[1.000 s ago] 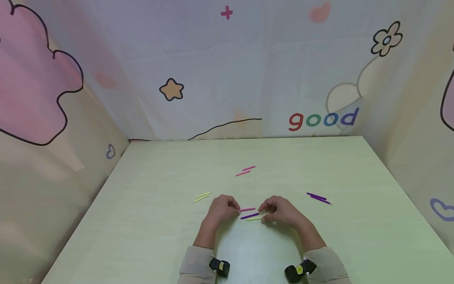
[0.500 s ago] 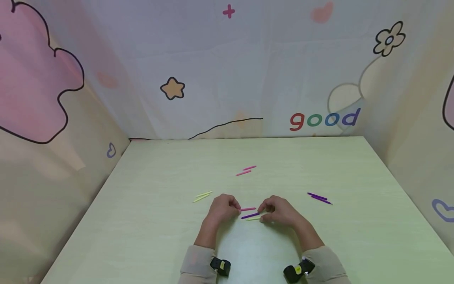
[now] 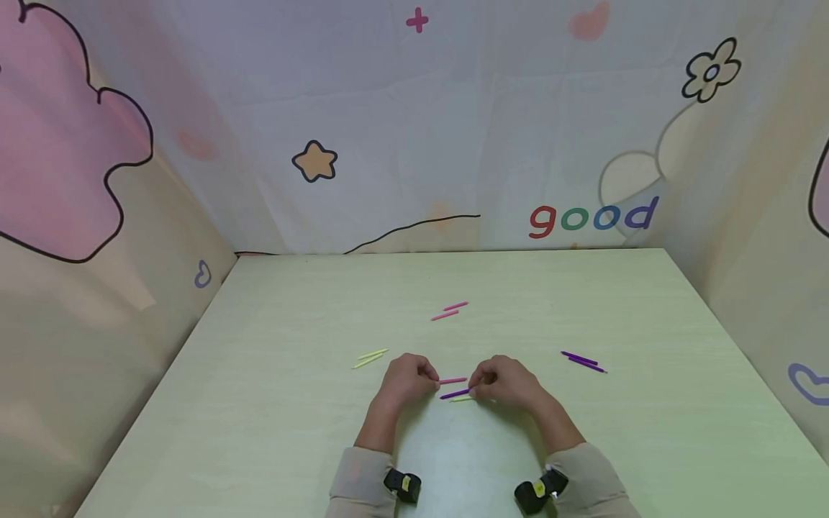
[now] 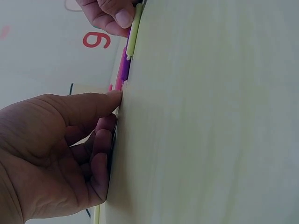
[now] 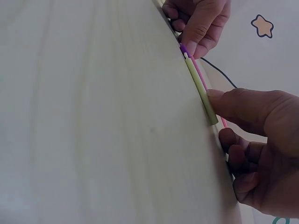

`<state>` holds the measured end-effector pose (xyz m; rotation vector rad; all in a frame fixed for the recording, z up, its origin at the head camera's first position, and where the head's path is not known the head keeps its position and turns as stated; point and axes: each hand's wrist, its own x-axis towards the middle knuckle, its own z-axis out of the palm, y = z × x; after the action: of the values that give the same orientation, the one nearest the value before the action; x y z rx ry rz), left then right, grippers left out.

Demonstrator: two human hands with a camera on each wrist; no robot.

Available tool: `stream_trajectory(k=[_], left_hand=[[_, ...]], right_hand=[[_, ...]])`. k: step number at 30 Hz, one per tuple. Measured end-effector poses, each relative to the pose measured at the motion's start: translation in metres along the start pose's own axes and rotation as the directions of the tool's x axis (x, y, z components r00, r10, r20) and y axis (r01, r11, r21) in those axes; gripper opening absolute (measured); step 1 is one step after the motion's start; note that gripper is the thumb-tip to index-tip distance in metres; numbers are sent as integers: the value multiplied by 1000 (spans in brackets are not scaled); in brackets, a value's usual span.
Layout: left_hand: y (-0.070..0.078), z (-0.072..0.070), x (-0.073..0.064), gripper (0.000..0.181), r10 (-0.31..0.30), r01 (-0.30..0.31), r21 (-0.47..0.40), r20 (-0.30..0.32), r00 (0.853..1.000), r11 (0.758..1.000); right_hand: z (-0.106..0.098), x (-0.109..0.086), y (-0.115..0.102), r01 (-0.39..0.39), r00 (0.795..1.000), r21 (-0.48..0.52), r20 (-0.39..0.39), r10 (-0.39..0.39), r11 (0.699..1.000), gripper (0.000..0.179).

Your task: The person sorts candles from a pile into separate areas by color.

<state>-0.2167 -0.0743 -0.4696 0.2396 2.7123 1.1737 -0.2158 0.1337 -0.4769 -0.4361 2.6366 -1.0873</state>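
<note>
Between the hands, three thin candles lie side by side on the table: pink (image 3: 453,380) farthest, purple (image 3: 455,393) in the middle, yellow (image 3: 460,399) nearest. My left hand (image 3: 409,377) pinches the left end of the pink candle between thumb and fingertips. At the purple candle's right end, my right hand (image 3: 508,383) has thumb and index finger closed together, pinching it. The yellow candle (image 5: 202,88), with a pale wick at its tip, passes in front of the right thumb in the right wrist view. Curled fingers hide part of both grips.
Two pink candles (image 3: 445,315) lie farther back on the pale table (image 3: 291,432). Yellow candles (image 3: 369,359) rest to the left, and purple candles (image 3: 583,361) to the right. A printed cloth (image 3: 388,108) walls the back and sides.
The right hand has shifted slightly left, and its thumb and index finger have come together at the purple candle's end. The left hand stays at the pink candle.
</note>
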Motion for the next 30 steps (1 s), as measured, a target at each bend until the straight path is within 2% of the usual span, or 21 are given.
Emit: stream_trajectory(k=[6, 13, 17, 22, 30], left_hand=[[-1, -1, 1, 5, -7, 7, -11, -12, 1000, 1000], [-2, -2, 4, 4, -16, 16, -11, -39, 999, 1000], [-4, -3, 6, 4, -40, 39, -12, -50, 998, 999], [-4, -4, 7, 5, -35, 34, -16, -59, 998, 999], [-3, -4, 9, 4, -33, 32, -20, -62, 998, 999]], right_hand=[[-4, 1, -3, 14, 999, 18, 37, -15, 1000, 5], [-6, 4, -1, -2, 999, 15, 41, 2, 1000, 4], [-7, 4, 1, 35, 998, 13, 58, -36, 999, 5], [-7, 3, 3, 74, 994, 8, 84, -74, 997, 4], [-6, 1, 2, 93, 993, -41, 76, -90, 995, 9]])
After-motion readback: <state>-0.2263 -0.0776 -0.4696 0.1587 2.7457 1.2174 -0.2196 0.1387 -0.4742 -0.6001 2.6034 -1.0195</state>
